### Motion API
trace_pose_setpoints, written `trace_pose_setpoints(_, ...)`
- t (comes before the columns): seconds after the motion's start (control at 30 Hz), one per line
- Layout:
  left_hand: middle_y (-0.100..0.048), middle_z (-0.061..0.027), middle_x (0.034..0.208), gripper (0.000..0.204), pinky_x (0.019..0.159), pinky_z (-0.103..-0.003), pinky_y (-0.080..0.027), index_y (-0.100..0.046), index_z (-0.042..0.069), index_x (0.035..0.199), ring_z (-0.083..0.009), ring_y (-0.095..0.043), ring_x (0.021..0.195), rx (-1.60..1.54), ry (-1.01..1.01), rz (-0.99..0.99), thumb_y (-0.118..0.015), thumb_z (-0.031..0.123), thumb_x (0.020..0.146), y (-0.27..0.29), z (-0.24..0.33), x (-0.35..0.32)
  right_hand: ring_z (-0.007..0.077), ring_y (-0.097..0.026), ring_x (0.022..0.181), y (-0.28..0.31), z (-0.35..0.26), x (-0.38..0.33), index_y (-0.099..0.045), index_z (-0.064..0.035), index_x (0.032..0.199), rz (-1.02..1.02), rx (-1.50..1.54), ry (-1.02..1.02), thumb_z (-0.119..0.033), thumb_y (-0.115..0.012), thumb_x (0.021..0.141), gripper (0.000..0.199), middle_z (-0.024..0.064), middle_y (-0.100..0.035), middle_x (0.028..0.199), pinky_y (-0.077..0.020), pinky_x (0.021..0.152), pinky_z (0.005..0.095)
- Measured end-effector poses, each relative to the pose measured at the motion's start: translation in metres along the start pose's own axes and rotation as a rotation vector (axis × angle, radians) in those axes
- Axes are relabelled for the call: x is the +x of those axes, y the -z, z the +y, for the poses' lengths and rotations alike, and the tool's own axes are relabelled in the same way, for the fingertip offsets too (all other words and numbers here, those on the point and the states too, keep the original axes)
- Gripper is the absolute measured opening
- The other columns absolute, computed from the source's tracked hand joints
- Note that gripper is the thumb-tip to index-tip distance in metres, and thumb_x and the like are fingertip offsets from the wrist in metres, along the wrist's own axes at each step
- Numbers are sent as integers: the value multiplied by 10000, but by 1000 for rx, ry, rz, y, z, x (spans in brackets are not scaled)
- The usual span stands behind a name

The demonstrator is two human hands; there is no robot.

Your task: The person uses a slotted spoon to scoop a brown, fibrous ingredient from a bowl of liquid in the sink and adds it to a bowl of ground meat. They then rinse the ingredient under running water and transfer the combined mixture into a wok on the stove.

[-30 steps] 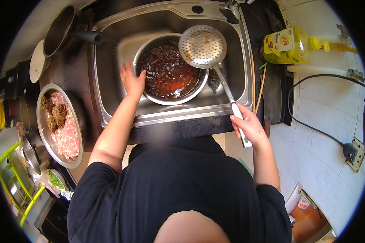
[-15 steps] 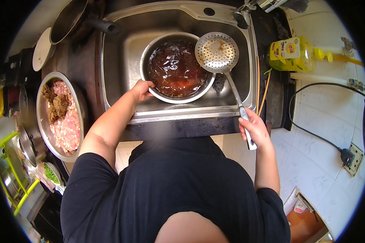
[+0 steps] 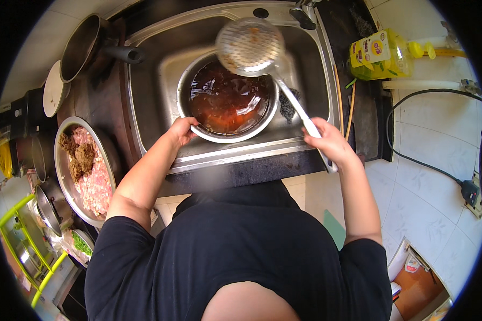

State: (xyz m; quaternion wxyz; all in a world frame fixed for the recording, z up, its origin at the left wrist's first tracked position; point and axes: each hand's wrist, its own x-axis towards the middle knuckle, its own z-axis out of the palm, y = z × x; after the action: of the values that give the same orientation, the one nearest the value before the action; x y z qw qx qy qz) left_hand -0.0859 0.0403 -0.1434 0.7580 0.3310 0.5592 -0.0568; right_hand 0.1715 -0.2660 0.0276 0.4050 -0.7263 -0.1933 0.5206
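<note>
The left hand point(image 3: 181, 131) grips the near rim of the metal bowl point(image 3: 227, 101), which sits in the sink point(image 3: 144, 101) at upper centre, full of dark red liquid. The right hand point(image 3: 329, 142) is closed around the handle of the skimmer ladle point(image 3: 250, 47), its blurred round head over the bowl's far edge.

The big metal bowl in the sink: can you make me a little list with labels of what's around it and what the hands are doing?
Bowl: round steel bowl of dark red-brown liquid, standing in the steel sink
Left hand: left hand grips the bowl's near rim
Right hand: right hand holds the handle of a perforated metal skimmer ladle
Skimmer: raised over the bowl's far edge, blurred
Left counter: oval metal tray of pink minced meat; dark frying pan
Right counter: yellow plastic bottle
</note>
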Motion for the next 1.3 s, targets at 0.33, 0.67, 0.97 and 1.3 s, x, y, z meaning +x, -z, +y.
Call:
trace_pose_setpoints(0.33,-567,-104,776,218,499,-295,-561,-491,-42,944,-207,-609,582,-52,-60,22,-503,-26,727,-10,2,-13,164,-535,953,-31,38,115,-553,24,1076,-185,13,88,-67,-609,676,414,75,-547,1072,-382,896,265)
trace_pose_setpoints(0.67,-560,-65,705,184,416,-256,-461,-529,4,878,-158,-550,532,64,-213,96,-506,-13,697,-15,14,-56,110,-541,879,-31,-5,81,-546,2,1042,-132,110,45,-40,-587,701,345,39,-582,935,-418,801,228)
trace_pose_setpoints(0.97,-550,-81,676,238,373,-248,-430,-511,-4,914,-153,-528,492,13,-256,130,-499,-17,677,-30,25,-167,131,-567,773,-26,-74,8,-533,-4,1004,-116,115,73,-51,-604,712,304,55,-578,871,-477,724,263)
trace_pose_setpoints(1.3,-565,-100,736,245,489,-317,-527,-522,-39,906,-201,-576,571,-253,-216,165,-497,-50,663,-32,-26,-254,247,-609,934,-11,-102,-38,-467,22,1056,-282,255,3,-42,-573,744,335,120,-535,1032,-543,688,332)
